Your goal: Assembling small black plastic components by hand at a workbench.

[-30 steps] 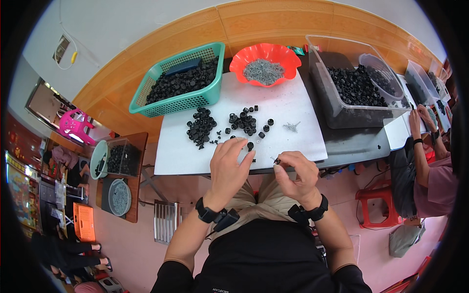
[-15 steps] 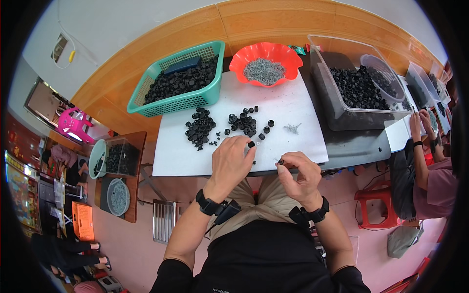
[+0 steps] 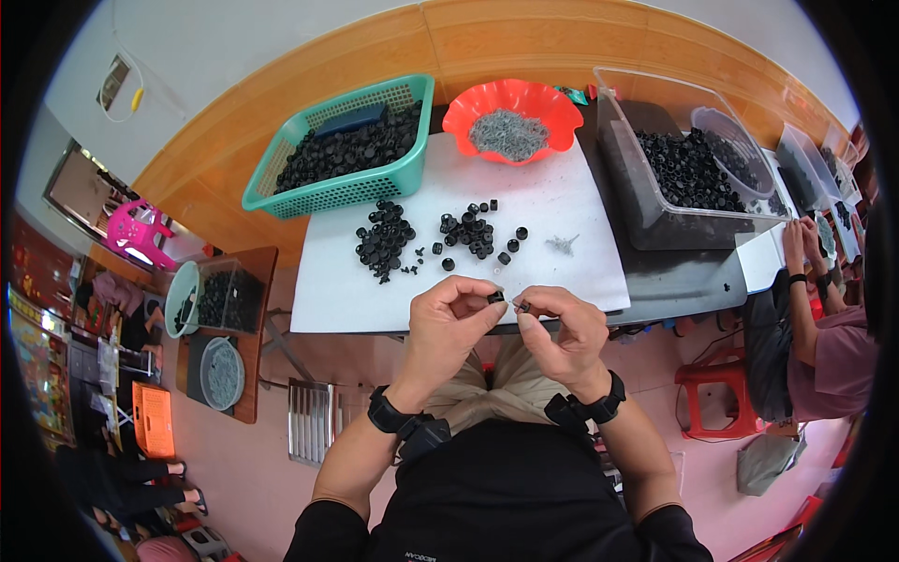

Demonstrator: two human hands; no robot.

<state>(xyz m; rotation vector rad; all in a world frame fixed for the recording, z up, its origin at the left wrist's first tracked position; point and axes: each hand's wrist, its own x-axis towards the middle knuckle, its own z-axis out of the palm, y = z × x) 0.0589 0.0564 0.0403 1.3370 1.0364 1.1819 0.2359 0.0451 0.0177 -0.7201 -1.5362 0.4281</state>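
Over the front edge of the white sheet [image 3: 375, 304], my two hands almost meet. A black cylindrical cap [image 3: 495, 297] is pinched between the thumb and forefinger of my left hand [image 3: 451, 323]. Close by, my right hand [image 3: 569, 335] grips a small dark part [image 3: 523, 307], too small to name surely. Beyond them lie a heap of round black caps [image 3: 384, 239], a second cluster of black cylindrical pieces [image 3: 468, 234], several tiny black bits and a small pile of thin grey metal pieces [image 3: 562, 244].
Behind the sheet stand a green basket [image 3: 328, 195] of black parts and a red scalloped bowl [image 3: 454, 122] of grey metal pieces. At right is a clear bin [image 3: 646, 220] with black parts. A co-worker's hands [image 3: 801, 239] work farther right, beside a red stool [image 3: 714, 398].
My left hand has turned and shifted right with a black cap. My right hand has moved left, so the two pinches are now nearly touching.
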